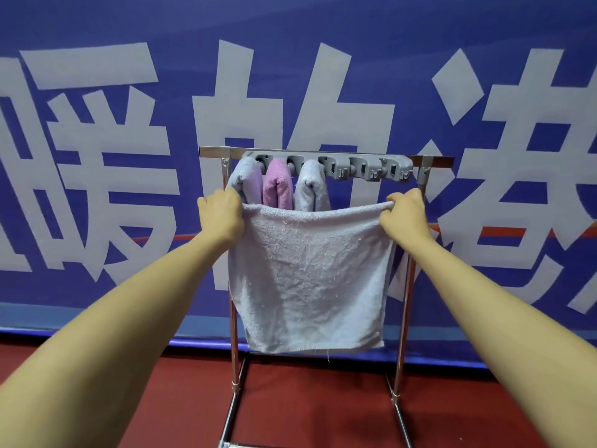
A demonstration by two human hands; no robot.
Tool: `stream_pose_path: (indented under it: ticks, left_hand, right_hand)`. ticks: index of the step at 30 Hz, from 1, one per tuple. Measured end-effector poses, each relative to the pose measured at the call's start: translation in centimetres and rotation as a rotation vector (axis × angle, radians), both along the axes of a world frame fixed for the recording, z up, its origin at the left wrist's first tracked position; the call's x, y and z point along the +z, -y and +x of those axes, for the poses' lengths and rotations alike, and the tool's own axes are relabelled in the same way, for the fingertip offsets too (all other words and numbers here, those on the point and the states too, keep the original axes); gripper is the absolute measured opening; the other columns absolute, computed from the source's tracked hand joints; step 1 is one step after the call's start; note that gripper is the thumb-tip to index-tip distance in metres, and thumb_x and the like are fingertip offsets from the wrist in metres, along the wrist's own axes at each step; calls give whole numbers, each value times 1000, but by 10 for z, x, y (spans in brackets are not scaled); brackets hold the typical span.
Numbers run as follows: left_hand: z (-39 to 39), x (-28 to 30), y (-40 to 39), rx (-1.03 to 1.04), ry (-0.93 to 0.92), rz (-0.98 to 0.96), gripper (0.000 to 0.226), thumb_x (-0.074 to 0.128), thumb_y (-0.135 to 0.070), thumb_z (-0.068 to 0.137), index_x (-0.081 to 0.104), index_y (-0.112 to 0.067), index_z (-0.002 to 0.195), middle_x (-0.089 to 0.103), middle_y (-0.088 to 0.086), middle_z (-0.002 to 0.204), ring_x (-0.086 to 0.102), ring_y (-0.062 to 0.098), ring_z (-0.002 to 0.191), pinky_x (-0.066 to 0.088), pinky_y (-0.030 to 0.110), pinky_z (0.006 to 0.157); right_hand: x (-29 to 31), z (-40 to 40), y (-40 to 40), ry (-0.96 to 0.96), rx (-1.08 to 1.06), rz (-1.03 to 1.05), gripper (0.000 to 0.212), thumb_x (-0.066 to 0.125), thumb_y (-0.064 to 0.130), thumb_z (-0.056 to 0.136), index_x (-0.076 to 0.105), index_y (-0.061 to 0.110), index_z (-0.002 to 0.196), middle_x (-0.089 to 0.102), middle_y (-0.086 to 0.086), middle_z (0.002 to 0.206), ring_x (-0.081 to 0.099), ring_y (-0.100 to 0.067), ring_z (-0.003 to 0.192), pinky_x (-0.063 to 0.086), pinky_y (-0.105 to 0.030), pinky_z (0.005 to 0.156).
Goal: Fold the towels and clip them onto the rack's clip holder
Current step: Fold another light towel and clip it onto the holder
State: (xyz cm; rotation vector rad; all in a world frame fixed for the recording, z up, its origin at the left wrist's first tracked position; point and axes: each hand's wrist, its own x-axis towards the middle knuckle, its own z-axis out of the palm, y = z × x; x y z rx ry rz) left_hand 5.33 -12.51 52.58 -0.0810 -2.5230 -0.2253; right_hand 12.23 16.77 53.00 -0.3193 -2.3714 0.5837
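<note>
A pale lavender towel (310, 276) hangs spread flat in front of the metal rack (402, 305). My left hand (221, 213) grips its top left corner and my right hand (405, 211) pinches its top right corner. Behind the towel's upper edge, the grey clip holder (365, 168) runs along the rack's top bar. Three folded towels hang from its left clips: a pale lavender one (247, 179), a pink one (277, 184) and another pale one (310, 185). The clips on the right half hold nothing.
A blue banner with large white characters (97, 156) covers the wall right behind the rack. The floor (129, 399) is dark red. The rack's base bars (231, 412) extend toward me on the floor.
</note>
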Motion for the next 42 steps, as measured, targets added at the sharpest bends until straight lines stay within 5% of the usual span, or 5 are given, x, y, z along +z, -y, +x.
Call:
stream_pose_path:
  ticks: [6,10,16,28,42]
  left_hand:
    - [2,-11,-1,43,138,-170,21,46,-1,86,60,-7,101,56,16,112,54,33,102,34,38,95]
    - [8,-11,1,11,110,-159,24,44,8,79,40,-10,64,65,15,96,58,34,88,37,36,76]
    - [12,-11,-2,-10,77,-140,30,45,6,82,35,-11,59,65,15,88,57,35,79,37,35,69]
    - [11,-13,-2,-31,73,-179,20,39,1,87,51,-6,101,62,13,101,58,34,91,37,38,78]
    - [16,-10,2,-13,67,-158,25,43,9,79,38,-10,63,66,15,90,50,31,75,37,36,84]
  right_hand:
    - [-3,-4,5,107,-49,131,24,42,7,89,62,-5,98,38,-20,117,40,-32,104,36,-31,80]
    - [-4,0,3,108,-148,291,26,44,3,89,67,3,102,46,-15,115,40,-32,109,35,-37,91]
    - [-6,3,3,140,-253,498,26,47,7,90,70,13,102,57,-8,100,46,-27,103,31,-37,88]
    - [-10,8,2,17,-161,234,16,51,0,89,53,5,104,61,-15,98,58,-33,86,36,-34,64]
    - [-13,1,-1,102,-183,467,20,48,-7,82,66,2,87,62,-13,85,53,-31,81,35,-37,83]
